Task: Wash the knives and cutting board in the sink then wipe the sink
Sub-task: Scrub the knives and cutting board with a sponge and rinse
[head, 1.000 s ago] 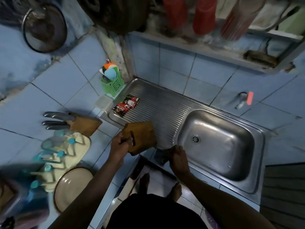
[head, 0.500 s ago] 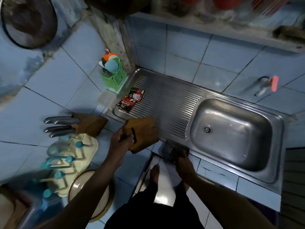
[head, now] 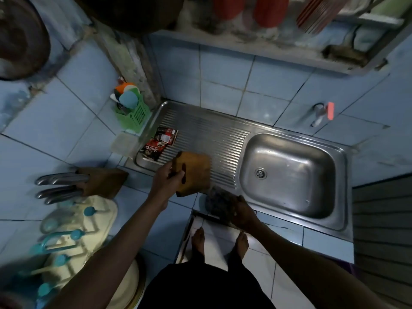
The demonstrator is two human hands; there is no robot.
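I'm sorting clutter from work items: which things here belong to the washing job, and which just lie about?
Job: cutting board, held by left hand; dark cloth under right hand; knives in block; sink.
Lying about: sachets; green caddy; cream rack.

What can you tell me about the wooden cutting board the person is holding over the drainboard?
The cutting board is a small, thick slab of orange-brown wood with rounded corners and a dark slot near its left edge. The left hand grips that edge, its fingers curled round it by the slot. The board sits at the front of the ribbed steel drainboard, its near corner overhanging the edge. Whether it rests flat cannot be told.
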